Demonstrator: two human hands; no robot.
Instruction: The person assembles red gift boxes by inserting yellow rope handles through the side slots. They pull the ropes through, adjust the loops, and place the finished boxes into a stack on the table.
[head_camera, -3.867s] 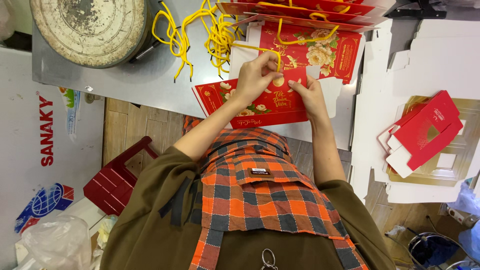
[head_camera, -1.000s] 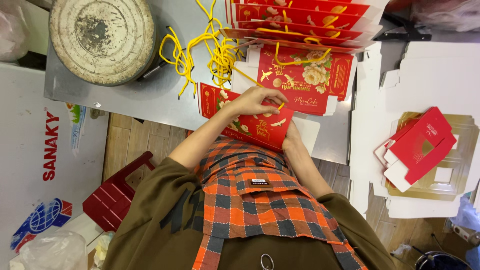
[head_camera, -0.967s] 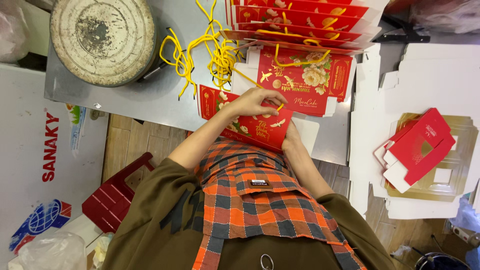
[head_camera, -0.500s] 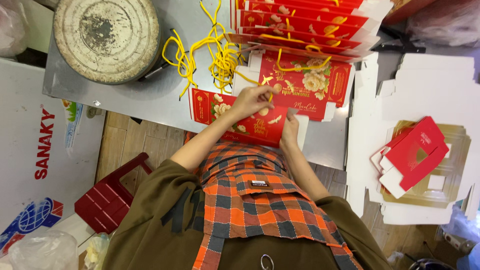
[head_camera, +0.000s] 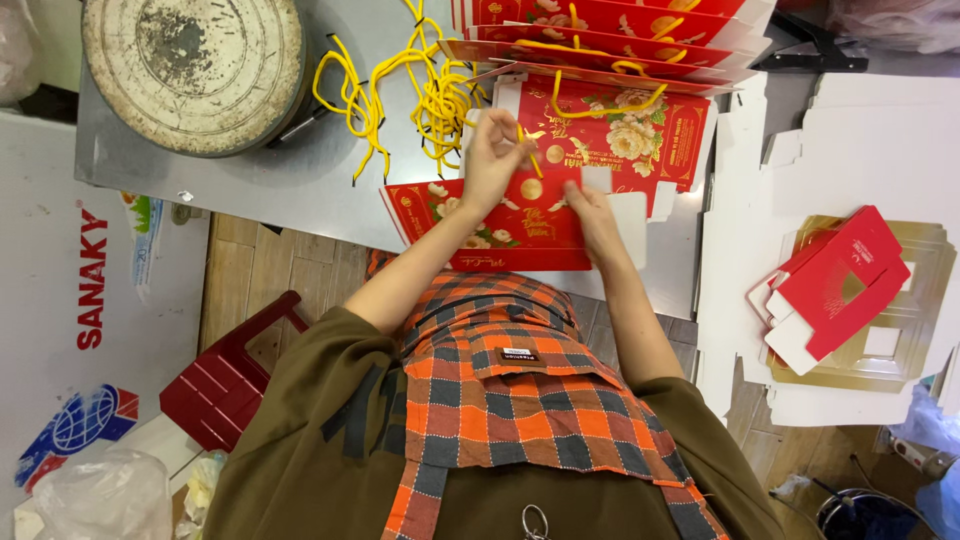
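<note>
Person is wearing olive-brown top w/ sleeves (head_camera: 320, 390) pushed up to elbows, forearms bare. Over it an orange/grey/dark plaid apron (head_camera: 530, 390) w/ chest pocket, small dark label, metal ring at bottom. Both hands (head_camera: 492, 150) bare, no gloves.

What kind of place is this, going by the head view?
Likely a small packaging workshop doing hand assembly: a stack of flat red paper bags, loose yellow cord handles on a metal table, and white box blanks alongside.
</note>
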